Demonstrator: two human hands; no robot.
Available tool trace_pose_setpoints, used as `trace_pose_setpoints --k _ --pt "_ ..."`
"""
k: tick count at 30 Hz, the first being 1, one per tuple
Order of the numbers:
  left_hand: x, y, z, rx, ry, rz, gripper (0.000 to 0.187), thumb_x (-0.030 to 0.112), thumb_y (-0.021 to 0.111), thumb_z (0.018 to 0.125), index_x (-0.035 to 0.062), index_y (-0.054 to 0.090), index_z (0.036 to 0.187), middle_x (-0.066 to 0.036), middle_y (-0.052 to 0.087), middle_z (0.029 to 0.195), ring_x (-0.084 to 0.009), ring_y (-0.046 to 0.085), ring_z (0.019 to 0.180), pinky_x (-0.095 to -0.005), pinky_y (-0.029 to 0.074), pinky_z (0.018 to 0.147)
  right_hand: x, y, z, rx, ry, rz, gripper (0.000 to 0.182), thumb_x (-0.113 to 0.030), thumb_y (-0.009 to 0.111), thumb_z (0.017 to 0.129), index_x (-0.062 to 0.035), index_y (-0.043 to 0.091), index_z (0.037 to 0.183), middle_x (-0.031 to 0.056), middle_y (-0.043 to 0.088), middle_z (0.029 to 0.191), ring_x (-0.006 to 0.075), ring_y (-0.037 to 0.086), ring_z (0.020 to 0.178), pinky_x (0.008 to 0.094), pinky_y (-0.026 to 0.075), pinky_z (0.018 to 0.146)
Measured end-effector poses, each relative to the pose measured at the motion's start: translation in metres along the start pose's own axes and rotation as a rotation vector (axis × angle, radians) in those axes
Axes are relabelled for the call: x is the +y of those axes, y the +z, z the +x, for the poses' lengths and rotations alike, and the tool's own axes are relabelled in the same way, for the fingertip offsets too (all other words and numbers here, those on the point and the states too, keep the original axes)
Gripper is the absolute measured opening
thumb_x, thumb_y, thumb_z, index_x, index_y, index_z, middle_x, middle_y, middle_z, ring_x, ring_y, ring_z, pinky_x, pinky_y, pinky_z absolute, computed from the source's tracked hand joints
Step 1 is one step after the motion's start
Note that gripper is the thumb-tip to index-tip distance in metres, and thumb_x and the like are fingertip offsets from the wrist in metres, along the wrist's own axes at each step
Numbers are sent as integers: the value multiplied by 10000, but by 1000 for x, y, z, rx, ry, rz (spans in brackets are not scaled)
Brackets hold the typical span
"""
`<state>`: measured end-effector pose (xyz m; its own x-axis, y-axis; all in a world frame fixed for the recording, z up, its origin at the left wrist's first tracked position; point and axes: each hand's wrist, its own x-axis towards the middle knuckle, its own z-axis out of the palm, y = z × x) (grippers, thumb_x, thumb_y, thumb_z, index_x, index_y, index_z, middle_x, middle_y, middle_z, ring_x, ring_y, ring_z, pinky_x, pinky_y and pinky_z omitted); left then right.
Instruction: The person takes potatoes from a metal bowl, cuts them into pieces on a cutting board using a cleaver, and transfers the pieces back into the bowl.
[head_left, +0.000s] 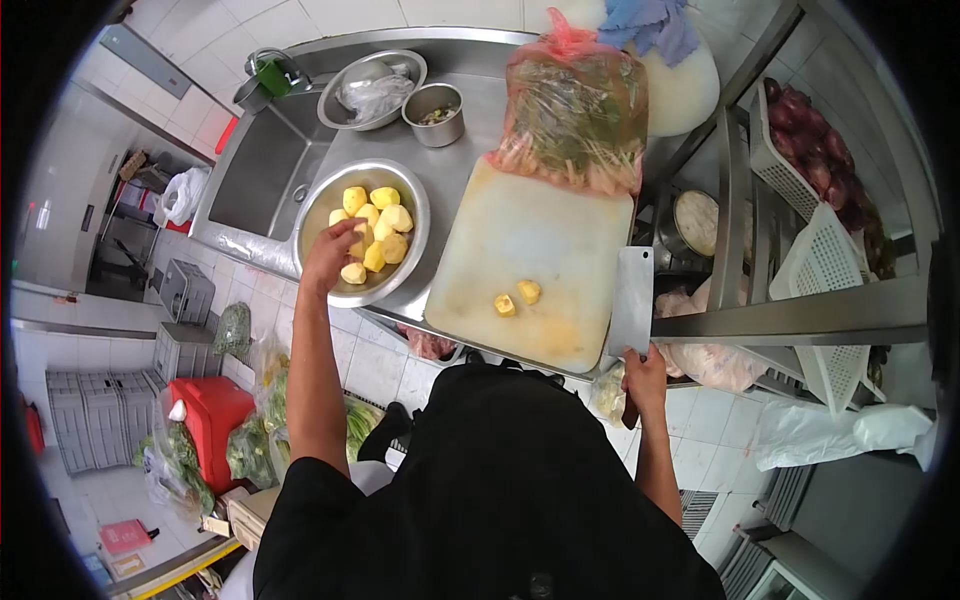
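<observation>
On the left, a metal bowl (420,215) holds several peeled potatoes (384,197). My left hand (332,252) reaches over its near rim, fingers apart and against the potatoes inside; I see none lifted. My right hand (645,372) grips the handle of a cleaver (632,300), whose broad blade points away from me along the right edge of the white cutting board (530,235). Two potato pieces (516,298) lie on the near part of that board.
A red plastic bag of greens (575,115) covers the board's far end. Behind the bowl stand a metal pot (434,115) and a basin with plastic wrap (375,90). A sink (270,160) is at left, a metal rack (780,318) at right.
</observation>
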<state>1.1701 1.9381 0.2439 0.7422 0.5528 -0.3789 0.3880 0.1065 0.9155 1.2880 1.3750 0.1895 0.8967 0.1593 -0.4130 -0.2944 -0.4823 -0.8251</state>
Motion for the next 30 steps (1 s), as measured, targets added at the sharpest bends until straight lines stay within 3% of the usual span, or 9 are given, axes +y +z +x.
trace_pose_setpoints --k 14,16,18,19,20,21,23,25,30 --pt "-45 -5 -13 -92 -88 469 512 221 708 856 38 655 1331 -149 690 1287 -273 681 1081 -352 569 884 0 1 6 -29 -21 -38 251 -186 609 982 34 632 1100 50 585 646 130 541 441 318 448 432" --pt "-49 6 -13 145 166 913 512 261 727 862 50 656 1323 -172 691 1267 -306 688 1062 -373 563 885 -3 2 4 -17 -10 -38 251 -186 609 984 35 632 1102 49 585 648 128 536 440 315 448 433" --pt "-44 73 -28 388 422 729 433 258 769 864 42 673 1227 -151 711 1091 -347 686 995 -432 553 867 -7 4 2 -13 1 -33 249 -187 606 988 34 630 1100 48 585 656 122 539 452 303 446 437" --pt "-43 116 -41 279 471 583 390 234 775 861 66 682 1201 -152 698 1071 -357 671 1000 -437 541 892 -7 5 0 -15 1 -35 249 -187 606 988 34 630 1100 48 585 656 122 539 452 303 446 437" --pt "-67 142 -38 90 758 724 446 287 769 865 116 672 1265 -141 658 1212 -348 634 1104 -449 524 934 -8 8 -1 -10 9 -28 247 -189 608 986 33 630 1093 48 586 658 123 542 456 302 447 440" --pt "-52 180 -61 -89 594 913 535 373 748 872 168 631 1351 -155 579 1340 -354 583 1184 -467 504 974 -9 12 0 -10 12 -20 246 -191 609 984 32 630 1086 49 588 660 125 545 459 302 447 442" --pt "-68 232 -70 -179 774 1029 600 443 706 886 202 576 1420 -208 548 1327 -365 568 1161 -480 506 967 -13 17 1 -34 -8 -28 244 -194 612 980 30 628 1078 52 591 662 128 547 459 303 448 443" --pt "-85 258 -60 -191 936 1105 527 408 730 867 150 613 1311 -175 567 1263 -340 624 1042 -480 549 858 -11 21 1 -42 -23 -36 243 -197 615 977 28 627 1070 54 594 665 130 549 459 305 449 443" --pt "-91 270 -31 -222 802 1071 357 367 711 870 87 635 1078 -136 618 1114 -326 667 927 -463 561 734 -13 28 -1 -30 -23 -41 219 -172 613 974 16 589 1084 16 509 609 115 495 419 294 410 408"
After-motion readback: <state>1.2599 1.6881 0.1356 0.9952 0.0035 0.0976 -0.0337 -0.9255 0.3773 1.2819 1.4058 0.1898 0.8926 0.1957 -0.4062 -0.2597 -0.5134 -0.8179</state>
